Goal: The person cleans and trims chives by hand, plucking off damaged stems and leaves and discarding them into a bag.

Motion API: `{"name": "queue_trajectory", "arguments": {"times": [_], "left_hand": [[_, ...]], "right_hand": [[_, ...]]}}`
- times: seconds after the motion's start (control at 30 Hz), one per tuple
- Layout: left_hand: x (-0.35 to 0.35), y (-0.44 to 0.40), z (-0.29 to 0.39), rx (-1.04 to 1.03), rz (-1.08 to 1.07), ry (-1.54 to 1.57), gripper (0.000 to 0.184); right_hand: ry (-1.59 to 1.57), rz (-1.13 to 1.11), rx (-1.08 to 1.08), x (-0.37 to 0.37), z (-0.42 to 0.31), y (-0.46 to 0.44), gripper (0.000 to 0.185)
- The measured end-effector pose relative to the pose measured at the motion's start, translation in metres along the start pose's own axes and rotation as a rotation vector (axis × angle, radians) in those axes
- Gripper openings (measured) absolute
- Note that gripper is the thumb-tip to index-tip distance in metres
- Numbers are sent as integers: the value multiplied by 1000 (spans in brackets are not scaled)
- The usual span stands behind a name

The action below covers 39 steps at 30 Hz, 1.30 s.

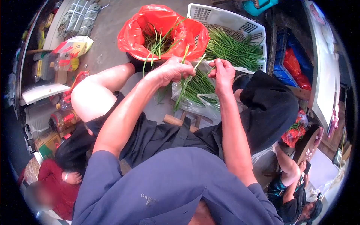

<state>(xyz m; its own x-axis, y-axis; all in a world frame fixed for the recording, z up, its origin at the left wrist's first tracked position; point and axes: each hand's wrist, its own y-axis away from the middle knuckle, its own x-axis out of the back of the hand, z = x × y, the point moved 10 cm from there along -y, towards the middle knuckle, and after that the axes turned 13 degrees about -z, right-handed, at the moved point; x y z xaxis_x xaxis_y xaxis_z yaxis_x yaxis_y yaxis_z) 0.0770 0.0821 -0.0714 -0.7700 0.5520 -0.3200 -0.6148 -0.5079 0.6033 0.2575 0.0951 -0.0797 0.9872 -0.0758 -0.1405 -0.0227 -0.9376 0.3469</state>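
My left hand [176, 70] is closed around a few long green chives [183, 90], whose pale ends stick up past the fingers and whose green tips hang down. To its right, my right hand [224, 74] has thumb and fingers pinched together on what looks like a thin chive strand [210, 70]. Just beyond my left hand stands a bucket lined with a red plastic bag [129, 35], with green and brownish trimmings inside and hanging over the rim. Between my knees, more chives [198, 89] lie on a clear plastic bag [205, 105].
A white plastic crate [225, 18] full of chives [234, 48] stands at the front right. Blue crates [279, 69] are further right. Bottles [63, 116] and packages line the left side. One person in red [56, 180] sits at lower left, another [288, 187] at lower right.
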Motion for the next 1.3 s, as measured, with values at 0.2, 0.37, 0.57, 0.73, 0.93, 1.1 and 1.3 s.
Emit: {"name": "queue_trajectory", "arguments": {"times": [0.2,0.37,0.57,0.73,0.93,1.1,1.3], "left_hand": [[-4,-3,-1,-18,-38,62,14],[-5,-3,0,-25,-45,82,13],[-6,-4,-4,4,-47,86,13],[-8,-5,-8,16,-84,122,12],[-12,-6,-9,42,-138,138,13],[-12,-5,-11,65,-144,184,12],[-15,-2,-11,94,-181,189,12]], "right_hand": [[-147,-230,-116,-40,4,8,24],[-91,-345,-74,-60,0,13,19],[-123,-377,-78,-62,5,12,17],[-82,-399,-75,-63,11,11,19],[5,-431,-50,-63,11,9,21],[146,-391,-19,-63,1,13,21],[223,-267,0,-50,1,8,20]]}}
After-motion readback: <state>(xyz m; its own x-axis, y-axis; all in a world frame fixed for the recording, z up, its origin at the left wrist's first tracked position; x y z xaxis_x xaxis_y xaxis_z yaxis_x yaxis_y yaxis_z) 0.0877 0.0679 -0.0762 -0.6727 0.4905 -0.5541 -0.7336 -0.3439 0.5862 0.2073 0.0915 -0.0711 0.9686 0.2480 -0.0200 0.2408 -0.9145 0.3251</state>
